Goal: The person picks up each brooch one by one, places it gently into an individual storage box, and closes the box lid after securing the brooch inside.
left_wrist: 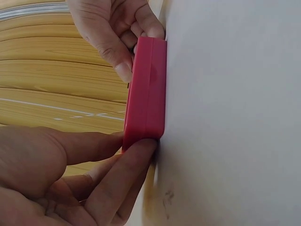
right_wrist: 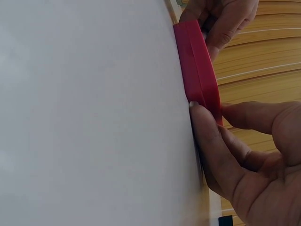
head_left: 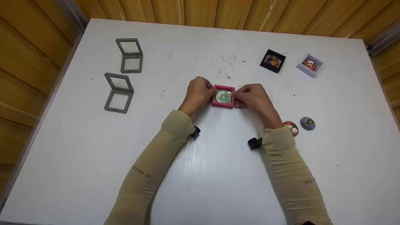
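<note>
A pink square display frame [head_left: 223,107] lies closed on the white table, with a round green badge [head_left: 223,97] showing in its clear window. My left hand [head_left: 199,93] pinches its left side between thumb and fingers. On the opposite side my right hand [head_left: 253,97] grips the edge the same way. From the left wrist the pink frame [left_wrist: 146,89] appears edge-on, a thin seam running along its side. The right wrist view also has the frame [right_wrist: 197,66] flat against the tabletop, thumb on its upper face and fingers at its lower edge.
Two grey frames stand hinged open at the left, an upper one [head_left: 122,64] and a lower one [head_left: 107,101]. A black frame [head_left: 265,66] and a white frame [head_left: 306,71] hold badges at the back right. A blue badge [head_left: 307,123] and a red badge [head_left: 292,127] lie by my right sleeve.
</note>
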`<state>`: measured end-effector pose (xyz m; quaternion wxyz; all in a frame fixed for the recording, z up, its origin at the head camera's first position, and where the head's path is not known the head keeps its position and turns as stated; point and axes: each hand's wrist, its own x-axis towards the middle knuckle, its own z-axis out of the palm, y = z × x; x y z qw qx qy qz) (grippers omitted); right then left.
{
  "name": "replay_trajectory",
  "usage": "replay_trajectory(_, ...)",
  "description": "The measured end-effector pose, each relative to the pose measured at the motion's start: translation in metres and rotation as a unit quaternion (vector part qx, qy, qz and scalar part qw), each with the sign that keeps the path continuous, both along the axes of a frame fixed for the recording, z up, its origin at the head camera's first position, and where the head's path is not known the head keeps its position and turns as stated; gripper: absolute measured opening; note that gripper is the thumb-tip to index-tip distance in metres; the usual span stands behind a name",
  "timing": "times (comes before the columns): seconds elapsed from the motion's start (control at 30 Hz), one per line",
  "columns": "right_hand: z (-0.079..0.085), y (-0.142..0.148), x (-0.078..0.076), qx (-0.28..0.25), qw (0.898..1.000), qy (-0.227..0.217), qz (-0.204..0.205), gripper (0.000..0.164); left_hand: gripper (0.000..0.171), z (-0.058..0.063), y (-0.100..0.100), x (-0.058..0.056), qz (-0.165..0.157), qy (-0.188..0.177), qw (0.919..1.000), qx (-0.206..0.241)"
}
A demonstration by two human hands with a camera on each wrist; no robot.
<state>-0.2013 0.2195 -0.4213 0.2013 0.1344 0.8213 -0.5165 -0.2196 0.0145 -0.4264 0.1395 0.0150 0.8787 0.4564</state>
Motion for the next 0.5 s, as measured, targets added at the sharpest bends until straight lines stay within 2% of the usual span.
replay_trajectory(0.5,0.0003,-0.0003,0.0000,0.001,1.000,0.001,-0.003,0.029,0.014,-0.0009,0.0007,-0.0001,0.000,0.005,1.0000,-0.008)
